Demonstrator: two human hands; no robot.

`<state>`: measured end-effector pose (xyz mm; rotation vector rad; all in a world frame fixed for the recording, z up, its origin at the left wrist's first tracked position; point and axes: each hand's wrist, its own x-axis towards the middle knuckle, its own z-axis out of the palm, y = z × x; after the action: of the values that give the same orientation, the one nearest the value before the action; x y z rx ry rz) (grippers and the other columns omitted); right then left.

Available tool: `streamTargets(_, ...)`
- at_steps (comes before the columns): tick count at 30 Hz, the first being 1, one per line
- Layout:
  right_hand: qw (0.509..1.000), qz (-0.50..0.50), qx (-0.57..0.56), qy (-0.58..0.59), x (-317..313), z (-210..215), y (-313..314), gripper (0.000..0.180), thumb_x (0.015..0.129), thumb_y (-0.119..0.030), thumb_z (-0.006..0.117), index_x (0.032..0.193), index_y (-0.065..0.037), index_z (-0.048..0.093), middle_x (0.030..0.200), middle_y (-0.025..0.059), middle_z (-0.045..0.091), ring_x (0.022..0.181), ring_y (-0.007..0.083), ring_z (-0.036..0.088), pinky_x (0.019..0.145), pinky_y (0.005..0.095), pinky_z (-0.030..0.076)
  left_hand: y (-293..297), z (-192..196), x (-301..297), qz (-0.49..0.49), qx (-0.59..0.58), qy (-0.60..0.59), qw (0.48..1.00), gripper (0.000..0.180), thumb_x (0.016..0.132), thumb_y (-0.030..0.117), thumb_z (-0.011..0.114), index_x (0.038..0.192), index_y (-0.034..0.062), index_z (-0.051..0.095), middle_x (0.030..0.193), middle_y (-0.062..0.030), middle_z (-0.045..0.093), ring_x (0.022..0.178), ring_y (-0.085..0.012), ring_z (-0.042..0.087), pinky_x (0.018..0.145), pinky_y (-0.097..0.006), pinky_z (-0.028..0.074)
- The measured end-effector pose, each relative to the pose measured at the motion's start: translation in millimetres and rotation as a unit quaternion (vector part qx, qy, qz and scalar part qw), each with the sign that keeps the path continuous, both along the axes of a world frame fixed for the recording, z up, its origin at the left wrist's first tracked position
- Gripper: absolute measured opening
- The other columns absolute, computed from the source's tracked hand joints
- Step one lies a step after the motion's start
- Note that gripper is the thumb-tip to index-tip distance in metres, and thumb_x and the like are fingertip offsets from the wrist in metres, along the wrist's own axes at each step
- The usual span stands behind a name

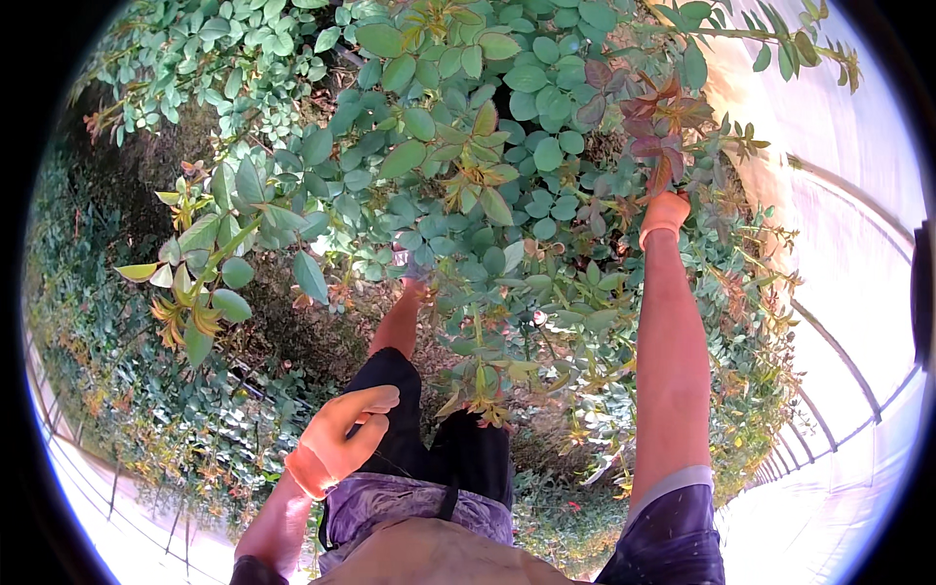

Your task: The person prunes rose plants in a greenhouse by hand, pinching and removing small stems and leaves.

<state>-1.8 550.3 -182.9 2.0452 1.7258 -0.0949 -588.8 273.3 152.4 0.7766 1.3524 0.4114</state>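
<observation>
My gloved right hand [665, 216] closes on a reddish rose shoot [655, 127] rising straight above it in the bush; my left hand [341, 439] hangs open, well below.

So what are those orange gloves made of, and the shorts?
The left hand and right hand wear orange gloves that look like rubber or latex: smooth, matte, snug, with a rolled cuff. The purple shorts look like thin woven cloth, wrinkled and faded. The right hand reaches into the rose bush, whose leaves look waxy green.
</observation>
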Motion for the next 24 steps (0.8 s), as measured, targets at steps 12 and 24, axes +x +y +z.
streamTargets(12, 0.955, -0.217, 0.182, 0.087, -95, 36, -10, 0.051, 0.094, -0.035, 0.056, 0.137, -0.009, 0.049, 0.094, 0.0032, 0.070, 0.087, 0.0202, 0.064, 0.082, 0.0323, 0.048, 219, -142, 89, -0.232, 0.367, 0.259, 0.863, 0.032, 0.096, 0.026, 0.053, 0.123, 0.0143, 0.065, 0.100, -0.0072, 0.072, 0.090, -0.0246, 0.069, 0.082, -0.035, 0.053)
streamTargets(24, 0.449, -0.636, 0.263, 0.570, -146, 58, -49, 0.028, 0.098, -0.026, 0.044, 0.113, -0.010, 0.062, 0.091, 0.0041, 0.065, 0.077, 0.0177, 0.058, 0.064, 0.0285, 0.047, 285, -261, 174, -0.306, 0.312, 0.100, 0.894, 0.026, 0.092, 0.029, 0.056, 0.113, 0.0164, 0.066, 0.095, -0.0093, 0.070, 0.084, -0.0309, 0.065, 0.072, -0.041, 0.052)
